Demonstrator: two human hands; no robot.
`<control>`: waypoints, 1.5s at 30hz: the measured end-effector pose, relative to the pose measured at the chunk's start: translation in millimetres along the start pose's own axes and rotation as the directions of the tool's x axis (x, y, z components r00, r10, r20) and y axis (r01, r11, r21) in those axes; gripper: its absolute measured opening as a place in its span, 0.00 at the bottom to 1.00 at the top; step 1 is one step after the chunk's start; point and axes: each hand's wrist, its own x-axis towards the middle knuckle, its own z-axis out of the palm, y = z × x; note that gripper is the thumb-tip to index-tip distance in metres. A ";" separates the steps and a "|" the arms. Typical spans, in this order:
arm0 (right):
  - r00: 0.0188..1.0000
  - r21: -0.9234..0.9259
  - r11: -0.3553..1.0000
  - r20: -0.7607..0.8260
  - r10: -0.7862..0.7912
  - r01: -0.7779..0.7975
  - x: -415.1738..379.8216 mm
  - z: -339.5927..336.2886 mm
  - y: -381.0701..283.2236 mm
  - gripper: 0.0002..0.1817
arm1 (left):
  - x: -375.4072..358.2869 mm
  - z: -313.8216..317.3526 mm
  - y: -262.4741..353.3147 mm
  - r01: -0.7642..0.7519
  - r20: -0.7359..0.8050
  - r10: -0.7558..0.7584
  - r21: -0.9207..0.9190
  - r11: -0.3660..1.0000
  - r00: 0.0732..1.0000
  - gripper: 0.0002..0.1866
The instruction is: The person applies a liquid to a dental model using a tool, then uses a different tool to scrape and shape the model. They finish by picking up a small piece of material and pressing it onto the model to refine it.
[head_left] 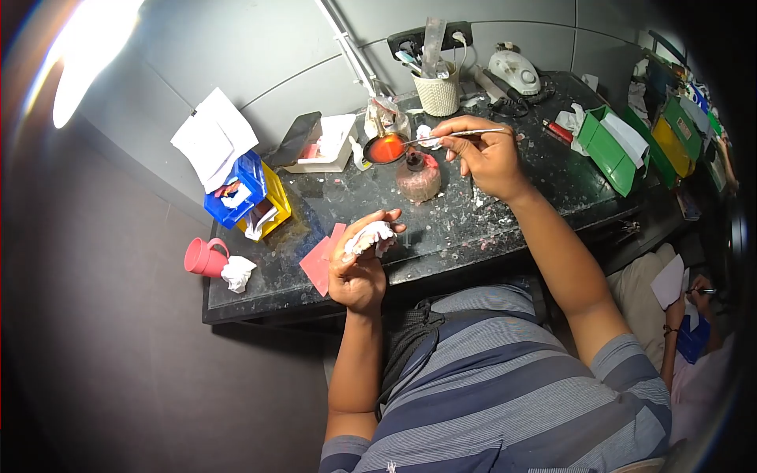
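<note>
My right hand [490, 162] pinches a thin metal wax spatula [453, 136], its tip reaching the small dark pan [385, 147] of glowing red-orange liquid, which looks like melted wax. Just below the pan stands a squat glass spirit burner [418, 183] with a black top and reddish stains. Closer to my body, my left hand [359, 276] is closed around a white piece with a scalloped edge, apparently a plaster dental cast [371, 237]. Pink wax sheets [318, 264] lie on the bench beside that hand.
A pink mug [206, 258] and crumpled tissue [237, 273] sit at the left edge, near blue [240, 197] and yellow bins [276, 206]. Behind are a white box [335, 142] and a tool cup [438, 91]. Green bins [611, 154] stand right; another person's hand [698, 292] shows lower right.
</note>
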 end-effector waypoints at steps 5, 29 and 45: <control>1.000 -0.020 1.000 0.006 0.004 -0.004 0.0 6.2 0.8 0.05 | 0.7 -1.4 -1.3 -0.003 0.014 0.004 -0.055 0.998 1.000 0.37; 0.899 0.310 0.909 0.417 0.132 -0.278 -21.9 28.6 -30.1 0.07 | 2.0 -2.1 3.4 0.122 0.022 -0.121 -0.093 0.988 0.992 0.34; 0.900 0.339 0.903 0.422 0.106 -0.265 -22.4 31.4 -27.9 0.06 | 1.4 -2.5 1.7 0.130 0.007 -0.130 -0.084 0.988 0.991 0.33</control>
